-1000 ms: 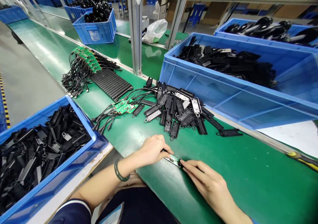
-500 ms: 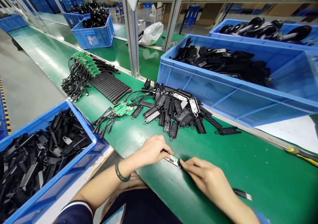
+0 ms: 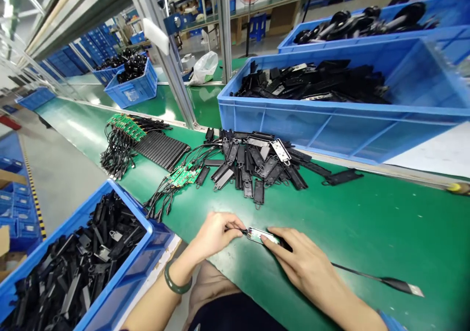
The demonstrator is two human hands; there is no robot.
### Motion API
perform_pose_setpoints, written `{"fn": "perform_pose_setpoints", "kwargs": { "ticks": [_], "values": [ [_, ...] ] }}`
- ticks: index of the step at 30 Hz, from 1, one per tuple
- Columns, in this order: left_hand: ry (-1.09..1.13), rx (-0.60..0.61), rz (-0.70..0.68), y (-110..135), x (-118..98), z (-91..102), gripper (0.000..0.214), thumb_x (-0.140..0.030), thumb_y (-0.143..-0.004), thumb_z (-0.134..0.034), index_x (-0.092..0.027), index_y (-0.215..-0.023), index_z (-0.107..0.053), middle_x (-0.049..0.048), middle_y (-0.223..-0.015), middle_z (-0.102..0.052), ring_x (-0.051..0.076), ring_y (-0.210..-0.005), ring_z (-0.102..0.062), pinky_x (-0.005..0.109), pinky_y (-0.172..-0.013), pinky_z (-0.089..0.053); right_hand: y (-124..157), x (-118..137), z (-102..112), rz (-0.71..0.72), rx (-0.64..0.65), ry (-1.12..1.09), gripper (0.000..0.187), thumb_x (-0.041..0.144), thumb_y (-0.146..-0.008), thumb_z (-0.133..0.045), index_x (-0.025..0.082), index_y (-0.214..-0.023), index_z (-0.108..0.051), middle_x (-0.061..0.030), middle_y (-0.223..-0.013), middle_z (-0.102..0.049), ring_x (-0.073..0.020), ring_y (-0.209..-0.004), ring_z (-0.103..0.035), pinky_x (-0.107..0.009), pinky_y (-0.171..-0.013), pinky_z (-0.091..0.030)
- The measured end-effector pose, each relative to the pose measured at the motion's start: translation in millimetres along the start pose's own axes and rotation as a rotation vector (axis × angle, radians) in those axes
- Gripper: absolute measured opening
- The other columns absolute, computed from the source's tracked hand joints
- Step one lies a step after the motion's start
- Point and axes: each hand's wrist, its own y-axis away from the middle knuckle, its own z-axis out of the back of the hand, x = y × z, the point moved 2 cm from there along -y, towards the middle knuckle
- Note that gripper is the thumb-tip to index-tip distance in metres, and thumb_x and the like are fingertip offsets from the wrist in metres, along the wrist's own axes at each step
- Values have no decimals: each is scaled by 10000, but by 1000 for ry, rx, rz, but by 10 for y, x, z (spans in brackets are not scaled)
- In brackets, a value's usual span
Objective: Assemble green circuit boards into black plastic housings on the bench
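Observation:
My left hand pinches the left end of a small circuit board in a black housing that lies on the green belt. From the right, my right hand presses its fingertips on the other end of that same piece. A green bangle is on my left wrist. Beyond my hands lies a pile of black plastic housings. To their left are loose green boards with black cables.
A thin black tool with a flat metal tip lies right of my right hand. Blue bins of black parts stand at the near left and far right. A black slotted tray and cabled boards lie farther left.
The camera tilted and swung, so more of the belt to the right shows. Both hands stay on the small board piece. The black tool beside my right hand has come fully into view.

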Motion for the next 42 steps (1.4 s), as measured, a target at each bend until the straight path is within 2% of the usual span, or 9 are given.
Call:
{"fn": "perform_pose_setpoints", "kwargs": {
  "ticks": [5, 10, 12, 18, 20, 24, 31, 35, 42],
  "values": [
    [-37, -60, -141, -34, -9, -39, 119, -151, -829, -667, -198, -843, -775, 27, -821, -748, 166, -773, -667, 244, -727, -478, -11, 1, -31, -18, 5, -46, 349, 68, -914, -430, 199, -1115, -682, -105, -989, -691, -206, -870, -636, -314, -711, -558],
    [45, -89, -56, -45, -10, -94, 99, -169, -809, -703, -198, -850, -788, 31, -810, -767, 173, -724, -691, 239, -669, -498, -9, 25, -57, -35, -19, -14, 377, 13, -861, -445, 176, -1093, -694, -108, -985, -699, -217, -873, -634, -324, -711, -580],
    [14, -99, -77, -41, -15, -115, 107, -171, -815, -706, -209, -867, -791, 30, -822, -772, 175, -731, -700, 244, -679, -508, -11, 31, -66, -43, -20, -13, 385, 4, -855, -447, 174, -1095, -695, -107, -986, -699, -216, -871, -630, -329, -713, -583],
    [-143, -155, -317, 2, 74, -139, 173, -177, -895, -620, -196, -951, -782, 75, -926, -756, 171, -776, -703, 250, -704, -541, -19, 33, -87, -56, -28, -19, 369, -3, -850, -460, 161, -1085, -694, -103, -964, -692, -208, -849, -614, -326, -705, -569],
    [-218, -195, -410, 30, 112, -152, 200, -174, -923, -579, -188, -985, -769, 81, -940, -745, 166, -792, -693, 248, -709, -545, -25, 34, -86, -60, -33, -15, 365, -7, -845, -469, 165, -1077, -693, -101, -962, -689, -208, -844, -609, -322, -698, -563],
    [-472, -309, -592, 79, 119, -199, 238, -164, -967, -508, -194, -1048, -730, 43, -814, -717, 149, -716, -641, 238, -645, -522, -39, 38, -80, -51, -46, -17, 376, -26, -824, -468, 158, -1070, -685, -103, -955, -686, -211, -825, -599, -319, -670, -556],
    [-836, -435, -739, 72, 55, -248, 180, -144, -970, -514, -151, -1006, -691, 20, -738, -671, 130, -597, -550, 233, -531, -445, -29, 30, -103, -36, -61, -14, 404, -39, -817, -425, 136, -1078, -678, -121, -981, -692, -224, -839, -595, -338, -667, -566],
    [-855, -425, -813, 60, 56, -229, 166, -125, -968, -518, -135, -1045, -665, 22, -748, -662, 127, -614, -554, 232, -542, -443, -4, 34, -135, -49, -53, -27, 410, -40, -825, -410, 133, -1087, -673, -127, -993, -688, -227, -853, -596, -352, -675, -571],
    [-1043, -328, -805, 89, -59, -279, 248, -77, -986, -395, -42, -1036, -635, 45, -723, -619, 153, -606, -544, 270, -487, -414, -24, 25, -119, -72, -37, -70, 396, -39, -830, -425, 139, -1084, -671, -125, -992, -686, -233, -860, -604, -360, -692, -571]
  ]
}}
